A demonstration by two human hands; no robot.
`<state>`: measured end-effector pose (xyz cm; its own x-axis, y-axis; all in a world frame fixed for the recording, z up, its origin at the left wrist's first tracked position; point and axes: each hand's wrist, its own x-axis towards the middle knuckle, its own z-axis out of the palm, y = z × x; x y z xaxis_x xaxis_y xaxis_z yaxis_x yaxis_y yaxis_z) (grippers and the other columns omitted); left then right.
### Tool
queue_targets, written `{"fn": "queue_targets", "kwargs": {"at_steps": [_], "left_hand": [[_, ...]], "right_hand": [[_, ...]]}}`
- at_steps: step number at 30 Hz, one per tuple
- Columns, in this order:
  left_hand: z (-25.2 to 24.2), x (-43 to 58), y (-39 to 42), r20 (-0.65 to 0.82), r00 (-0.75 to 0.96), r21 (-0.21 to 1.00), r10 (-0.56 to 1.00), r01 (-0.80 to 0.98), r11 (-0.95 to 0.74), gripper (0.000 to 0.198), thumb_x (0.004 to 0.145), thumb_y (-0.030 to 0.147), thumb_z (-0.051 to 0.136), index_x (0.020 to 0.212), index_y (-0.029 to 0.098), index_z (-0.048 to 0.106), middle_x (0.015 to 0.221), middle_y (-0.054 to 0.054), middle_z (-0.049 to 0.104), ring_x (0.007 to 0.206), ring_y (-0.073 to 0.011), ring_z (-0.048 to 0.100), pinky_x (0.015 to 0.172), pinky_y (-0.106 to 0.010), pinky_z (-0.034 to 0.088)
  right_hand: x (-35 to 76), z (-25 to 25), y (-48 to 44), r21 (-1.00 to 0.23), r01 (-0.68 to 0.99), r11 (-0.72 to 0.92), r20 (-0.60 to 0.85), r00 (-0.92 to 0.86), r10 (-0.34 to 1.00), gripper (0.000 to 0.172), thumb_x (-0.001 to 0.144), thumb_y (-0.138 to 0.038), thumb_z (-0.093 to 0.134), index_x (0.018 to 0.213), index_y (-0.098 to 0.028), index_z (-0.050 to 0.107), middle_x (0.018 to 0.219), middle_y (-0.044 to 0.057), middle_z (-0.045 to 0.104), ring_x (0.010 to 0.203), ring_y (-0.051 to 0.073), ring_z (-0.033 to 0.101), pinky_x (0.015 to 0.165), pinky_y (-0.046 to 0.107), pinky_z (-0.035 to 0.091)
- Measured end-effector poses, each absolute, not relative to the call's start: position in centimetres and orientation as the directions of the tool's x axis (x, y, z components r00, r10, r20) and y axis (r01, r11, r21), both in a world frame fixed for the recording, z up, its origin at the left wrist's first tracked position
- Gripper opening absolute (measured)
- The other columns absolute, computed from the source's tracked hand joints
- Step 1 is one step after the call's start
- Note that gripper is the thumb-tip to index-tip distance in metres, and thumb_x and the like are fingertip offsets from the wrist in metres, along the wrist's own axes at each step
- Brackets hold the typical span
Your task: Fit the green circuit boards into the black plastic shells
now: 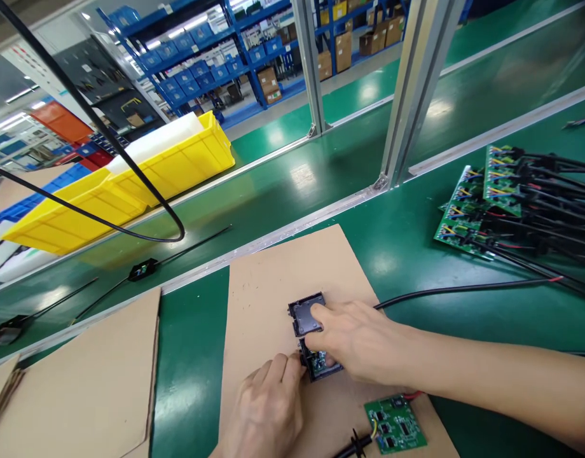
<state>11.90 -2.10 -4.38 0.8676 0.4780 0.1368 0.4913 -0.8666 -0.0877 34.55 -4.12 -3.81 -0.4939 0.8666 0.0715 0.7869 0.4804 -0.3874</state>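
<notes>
A small black plastic case (306,315) lies opened out on a sheet of cardboard, its flat lid half away from me and its other half nearer. Inside the near half shows a green circuit board (320,364). My right hand (352,337) reaches over the case from the right, fingers bent onto both halves, partly covering them. With curled fingers, my left hand (271,401) grips the near half's left edge; its fingertips are hidden. Close to my right forearm lies a loose green circuit board (396,425) with a black cable and red wire attached.
Cardboard (259,292) lies under the work, with more cardboard sheets (96,375) at left. Wired circuit boards (464,213) are piled at right. A black cable (454,291) runs rightward from behind my right hand. Metal posts (414,89) and yellow bins (178,165) stand beyond.
</notes>
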Motion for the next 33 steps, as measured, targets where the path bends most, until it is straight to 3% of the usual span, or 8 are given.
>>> {"fn": "queue_targets", "kwargs": {"at_steps": [6, 12, 15, 18, 23, 29, 31, 33], "left_hand": [[-5.0, 13.4, -3.1, 0.060, 0.875, -0.334, 0.481, 0.472, -0.816, 0.029, 0.071, -0.003, 0.040, 0.090, 0.013, 0.056, 0.069, -0.004, 0.056, 0.054, -0.0214, 0.055, 0.044, -0.031, 0.046], [-4.3, 13.5, -2.2, 0.052, 0.841, -0.138, 0.538, 0.539, -0.831, 0.020, 0.073, 0.001, 0.047, 0.073, 0.019, 0.055, 0.065, -0.002, 0.056, 0.052, -0.0193, 0.055, 0.045, -0.030, 0.047], [-3.7, 12.7, -1.8, 0.127, 0.820, -0.028, 0.559, 0.566, -0.824, 0.019, 0.086, 0.011, 0.047, 0.097, 0.016, 0.061, 0.079, -0.005, 0.063, 0.063, -0.0193, 0.060, 0.055, -0.031, 0.053], [-3.6, 12.0, -1.4, 0.189, 0.858, 0.082, 0.479, 0.472, -0.878, 0.033, 0.093, 0.012, 0.041, 0.122, 0.011, 0.054, 0.105, -0.011, 0.065, 0.083, -0.0201, 0.063, 0.071, -0.033, 0.057], [-4.1, 11.6, -0.8, 0.201, 0.941, -0.031, 0.272, 0.284, -0.958, 0.038, 0.095, 0.005, 0.027, 0.122, 0.004, 0.055, 0.101, -0.012, 0.066, 0.082, -0.0195, 0.062, 0.071, -0.031, 0.058], [-4.8, 11.7, -1.1, 0.179, 0.954, -0.143, 0.242, 0.268, -0.953, 0.042, 0.092, 0.001, 0.025, 0.122, -0.003, 0.053, 0.102, -0.019, 0.067, 0.083, -0.0247, 0.065, 0.067, -0.036, 0.060], [-4.9, 11.6, -1.2, 0.162, 0.951, -0.092, 0.264, 0.281, -0.955, 0.042, 0.092, 0.001, 0.025, 0.124, -0.003, 0.053, 0.100, -0.018, 0.068, 0.082, -0.0242, 0.066, 0.067, -0.036, 0.060], [-5.0, 11.4, -1.0, 0.186, 0.929, 0.065, 0.320, 0.314, -0.947, 0.041, 0.094, 0.003, 0.027, 0.125, 0.002, 0.053, 0.100, -0.015, 0.069, 0.082, -0.0208, 0.066, 0.071, -0.033, 0.060]], "right_hand": [[34.5, -3.6, -4.0, -0.394, 0.786, 0.476, 0.057, -0.496, 0.866, 0.022, 0.084, -0.009, 0.052, 0.093, -0.026, 0.063, 0.091, 0.004, 0.052, 0.059, 0.015, 0.035, 0.054, 0.028, 0.015], [34.5, -3.7, -4.1, -0.348, 0.804, 0.482, 0.030, -0.504, 0.863, 0.012, 0.082, -0.015, 0.059, 0.089, -0.025, 0.063, 0.091, 0.004, 0.049, 0.055, 0.013, 0.032, 0.051, 0.028, 0.012], [34.5, -3.7, -4.1, -0.348, 0.802, 0.486, 0.025, -0.511, 0.859, 0.012, 0.082, -0.020, 0.061, 0.093, -0.026, 0.064, 0.092, 0.004, 0.048, 0.055, 0.013, 0.035, 0.049, 0.028, 0.012], [34.5, -3.4, -4.0, -0.345, 0.795, 0.499, 0.008, -0.529, 0.848, 0.019, 0.082, -0.021, 0.060, 0.100, -0.028, 0.063, 0.094, 0.004, 0.048, 0.057, 0.014, 0.041, 0.048, 0.027, 0.015], [34.5, -2.7, -3.6, -0.339, 0.785, 0.518, -0.052, -0.566, 0.823, 0.015, 0.084, -0.020, 0.055, 0.095, -0.025, 0.063, 0.095, 0.006, 0.048, 0.057, 0.013, 0.040, 0.049, 0.027, 0.018], [34.6, -3.1, -3.6, -0.395, 0.756, 0.521, -0.043, -0.582, 0.812, 0.014, 0.084, -0.018, 0.053, 0.091, -0.024, 0.062, 0.091, 0.005, 0.046, 0.064, 0.016, 0.042, 0.053, 0.028, 0.025], [34.6, -3.4, -3.8, -0.416, 0.755, 0.507, -0.022, -0.565, 0.824, 0.011, 0.085, -0.020, 0.054, 0.091, -0.025, 0.062, 0.093, 0.005, 0.046, 0.067, 0.017, 0.044, 0.057, 0.029, 0.030], [34.7, -3.5, -3.9, -0.427, 0.761, 0.488, -0.001, -0.540, 0.841, 0.010, 0.086, -0.023, 0.056, 0.094, -0.026, 0.063, 0.096, 0.005, 0.047, 0.075, 0.019, 0.047, 0.063, 0.032, 0.034]]}}
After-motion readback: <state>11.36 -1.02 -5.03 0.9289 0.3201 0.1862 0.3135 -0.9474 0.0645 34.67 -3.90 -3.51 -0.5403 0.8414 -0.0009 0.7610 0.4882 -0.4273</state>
